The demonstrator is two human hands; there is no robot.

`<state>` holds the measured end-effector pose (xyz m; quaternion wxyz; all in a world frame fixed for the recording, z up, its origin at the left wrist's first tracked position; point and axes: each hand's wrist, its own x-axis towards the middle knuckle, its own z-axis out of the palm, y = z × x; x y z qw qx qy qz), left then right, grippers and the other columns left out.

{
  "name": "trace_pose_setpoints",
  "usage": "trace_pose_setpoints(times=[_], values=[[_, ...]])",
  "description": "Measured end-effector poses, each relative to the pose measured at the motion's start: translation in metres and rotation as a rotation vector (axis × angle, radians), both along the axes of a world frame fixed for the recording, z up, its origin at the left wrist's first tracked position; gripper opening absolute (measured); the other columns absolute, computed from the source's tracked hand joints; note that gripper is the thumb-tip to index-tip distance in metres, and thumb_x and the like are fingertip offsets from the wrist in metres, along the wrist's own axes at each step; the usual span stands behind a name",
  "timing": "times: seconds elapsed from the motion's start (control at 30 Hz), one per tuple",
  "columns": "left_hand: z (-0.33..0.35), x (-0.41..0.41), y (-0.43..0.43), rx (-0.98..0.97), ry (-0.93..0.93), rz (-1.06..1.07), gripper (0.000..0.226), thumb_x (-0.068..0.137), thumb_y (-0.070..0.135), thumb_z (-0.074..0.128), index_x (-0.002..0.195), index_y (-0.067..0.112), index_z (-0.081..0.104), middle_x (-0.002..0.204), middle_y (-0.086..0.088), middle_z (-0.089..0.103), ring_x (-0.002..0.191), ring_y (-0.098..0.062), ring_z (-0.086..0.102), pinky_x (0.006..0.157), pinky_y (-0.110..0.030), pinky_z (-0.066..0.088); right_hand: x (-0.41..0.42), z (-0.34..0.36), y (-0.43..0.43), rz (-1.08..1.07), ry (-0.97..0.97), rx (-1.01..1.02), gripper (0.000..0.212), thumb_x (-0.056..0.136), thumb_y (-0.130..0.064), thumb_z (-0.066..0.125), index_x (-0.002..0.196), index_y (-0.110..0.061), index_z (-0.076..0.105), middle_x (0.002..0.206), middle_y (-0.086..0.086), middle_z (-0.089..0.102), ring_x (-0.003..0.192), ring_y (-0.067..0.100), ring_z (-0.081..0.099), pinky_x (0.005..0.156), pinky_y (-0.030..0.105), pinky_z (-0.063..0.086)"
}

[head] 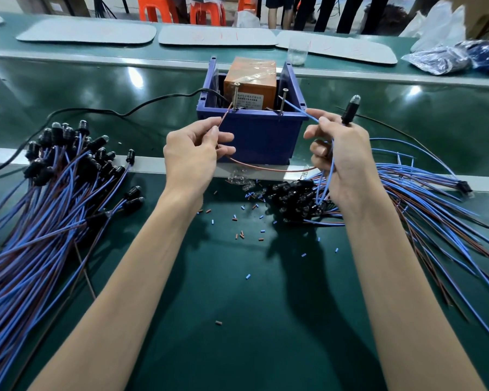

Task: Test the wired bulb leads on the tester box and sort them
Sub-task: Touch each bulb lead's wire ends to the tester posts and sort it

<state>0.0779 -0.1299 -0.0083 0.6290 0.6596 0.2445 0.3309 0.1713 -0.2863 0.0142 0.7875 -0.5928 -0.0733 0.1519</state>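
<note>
As my left hand (192, 156) pinches the red lead (225, 117), my right hand (340, 156) the blue lead (299, 110), slipping off either screw (235, 95) may fake a dud.

Orange box (250, 80) label unreadable; left lead pile (26, 235) cut by frame edge; right lead pile (435, 207) blurred.

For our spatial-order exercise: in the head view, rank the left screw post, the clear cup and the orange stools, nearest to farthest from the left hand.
1. Left screw post: on the blue box, just beyond the left hand.
2. Clear cup: past the box, to the right.
3. Orange stools: behind the green bench, farthest back.
</note>
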Motion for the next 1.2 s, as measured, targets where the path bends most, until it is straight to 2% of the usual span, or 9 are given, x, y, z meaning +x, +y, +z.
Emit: trace_pose_setpoints(times=[0.33, 0.73, 0.9, 1.2], values=[[-0.0001, 0.0009, 0.0001, 0.017, -0.008, -0.023, 0.022, 0.099, 0.004, 0.046, 0.104, 0.013, 0.065, 0.076, 0.0, 0.067, 0.053, -0.002, 0.063, 0.059, -0.012, 0.048, -0.0008, 0.0017, -0.0016, 0.028, 0.011, -0.002, 0.027, 0.098, -0.004, 0.036, 0.1, -0.007, 0.063, 0.053, -0.005, 0.057, 0.04, 0.004, 0.032, 0.035, 0.014, 0.024], [0.0002, 0.0007, 0.0014, 0.036, 0.01, -0.017, 0.025, 0.099, 0.004, 0.044, 0.1, 0.016, 0.066, 0.074, 0.0, 0.065, 0.053, -0.002, 0.061, 0.058, -0.012, 0.045, -0.0013, 0.0027, -0.002, 0.063, 0.051, 0.016, 0.032, 0.098, -0.002, 0.031, 0.093, -0.008, 0.061, 0.046, -0.009, 0.035, 0.037, 0.003, 0.023, 0.033, 0.014, 0.021], [0.0005, 0.0008, 0.0012, 0.044, 0.017, -0.011, 0.025, 0.099, 0.004, 0.044, 0.099, 0.015, 0.067, 0.073, 0.0, 0.064, 0.052, -0.001, 0.06, 0.057, -0.011, 0.045, -0.0012, 0.0024, -0.0025, 0.052, 0.056, 0.019, 0.034, 0.097, -0.001, 0.03, 0.091, -0.007, 0.063, 0.049, -0.008, 0.028, 0.038, 0.003, 0.019, 0.034, 0.014, 0.019], [-0.0001, 0.0003, 0.0008, 0.05, 0.029, -0.001, 0.025, 0.099, 0.004, 0.045, 0.1, 0.015, 0.067, 0.072, 0.001, 0.064, 0.052, -0.001, 0.06, 0.057, -0.011, 0.045, -0.0005, 0.0011, -0.0025, 0.045, 0.063, 0.022, 0.034, 0.095, -0.001, 0.031, 0.089, -0.006, 0.064, 0.051, -0.007, 0.024, 0.038, 0.003, 0.017, 0.033, 0.015, 0.018]])
